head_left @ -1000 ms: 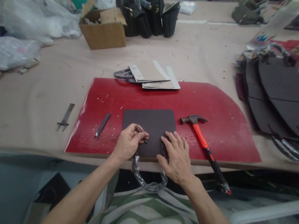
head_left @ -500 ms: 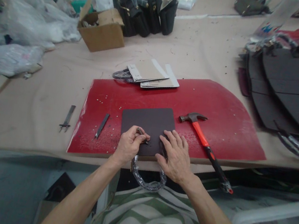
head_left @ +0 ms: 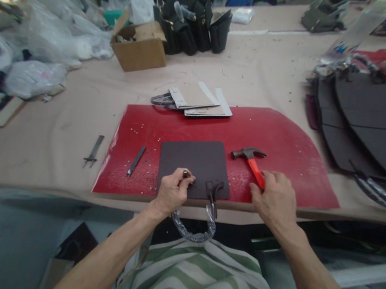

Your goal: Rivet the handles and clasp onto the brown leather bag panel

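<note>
A dark brown bag panel (head_left: 191, 156) lies flat near the table's front edge. Its handle (head_left: 194, 236), wrapped in clear plastic, hangs over that edge, one end tab resting on the panel. My left hand (head_left: 173, 190) is closed around a short metal punch (head_left: 186, 174), held upright on the panel's lower part; its tip is mostly hidden. To the right, my right hand (head_left: 277, 202) wraps around the orange handle of a claw hammer (head_left: 257, 172). The hammer's head still lies on the red mat (head_left: 283, 140).
Two slim metal pronged tools (head_left: 137, 160) (head_left: 93, 151) lie at left. Beyond the panel are stacked pale-backed pieces (head_left: 195, 97). A cardboard box (head_left: 139, 55) and black bags (head_left: 191, 24) stand farther back, near a person's arms. Large dark panels (head_left: 372, 121) are piled at right.
My right hand has left the panel and moved right onto the hammer's handle, uncovering the handle's end tab. My left hand stays at the panel with the punch.
</note>
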Motion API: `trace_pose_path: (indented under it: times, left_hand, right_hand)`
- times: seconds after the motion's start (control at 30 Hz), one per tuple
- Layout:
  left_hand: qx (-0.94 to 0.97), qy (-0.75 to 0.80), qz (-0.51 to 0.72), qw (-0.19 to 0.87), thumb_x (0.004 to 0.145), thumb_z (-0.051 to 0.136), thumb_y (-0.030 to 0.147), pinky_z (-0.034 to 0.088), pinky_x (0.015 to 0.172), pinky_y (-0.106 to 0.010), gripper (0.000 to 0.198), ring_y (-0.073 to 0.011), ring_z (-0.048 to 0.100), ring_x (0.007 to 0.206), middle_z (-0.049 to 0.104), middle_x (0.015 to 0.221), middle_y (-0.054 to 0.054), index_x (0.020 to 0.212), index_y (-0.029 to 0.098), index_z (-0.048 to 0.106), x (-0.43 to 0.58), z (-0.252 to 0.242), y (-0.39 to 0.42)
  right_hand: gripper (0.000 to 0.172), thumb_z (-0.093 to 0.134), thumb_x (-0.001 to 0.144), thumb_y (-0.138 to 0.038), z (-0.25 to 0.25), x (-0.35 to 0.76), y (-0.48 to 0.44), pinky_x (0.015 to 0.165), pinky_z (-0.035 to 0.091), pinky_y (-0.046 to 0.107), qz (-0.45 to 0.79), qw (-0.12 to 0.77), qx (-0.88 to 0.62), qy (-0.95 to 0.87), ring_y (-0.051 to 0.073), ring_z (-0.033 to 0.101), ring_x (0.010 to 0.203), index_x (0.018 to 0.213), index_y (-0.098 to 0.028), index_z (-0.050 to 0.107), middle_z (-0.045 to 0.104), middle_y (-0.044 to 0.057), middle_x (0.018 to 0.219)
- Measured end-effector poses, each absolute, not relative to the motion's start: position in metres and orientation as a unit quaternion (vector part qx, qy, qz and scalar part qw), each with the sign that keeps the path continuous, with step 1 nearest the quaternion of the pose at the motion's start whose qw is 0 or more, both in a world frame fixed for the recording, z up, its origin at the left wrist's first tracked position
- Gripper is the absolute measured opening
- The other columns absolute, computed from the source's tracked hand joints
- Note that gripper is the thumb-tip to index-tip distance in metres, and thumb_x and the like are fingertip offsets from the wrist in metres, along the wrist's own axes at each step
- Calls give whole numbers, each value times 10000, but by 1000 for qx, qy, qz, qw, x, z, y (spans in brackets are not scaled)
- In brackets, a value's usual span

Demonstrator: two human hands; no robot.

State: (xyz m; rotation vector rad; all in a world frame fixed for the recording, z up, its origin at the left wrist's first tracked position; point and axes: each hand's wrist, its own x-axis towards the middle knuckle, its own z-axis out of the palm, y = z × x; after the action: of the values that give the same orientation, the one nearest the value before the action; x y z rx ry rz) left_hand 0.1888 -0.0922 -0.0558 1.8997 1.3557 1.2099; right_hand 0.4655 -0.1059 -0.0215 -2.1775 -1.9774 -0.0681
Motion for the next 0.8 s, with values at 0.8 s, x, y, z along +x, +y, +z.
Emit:
trace_pose_path:
  times: [0.8]
  left_hand:
    - [791, 450, 374, 179, 962, 488, 210, 541, 706, -237, 122, -164, 718, 755, 733, 844, -48, 961, 209, 610, 187, -70, -91]
  right_hand:
    - [328, 382, 986, -459, 72, 420, -141, 491, 262, 262, 168, 307, -605, -715, 120, 424, 456, 766, -224, 445, 472, -22, 560]
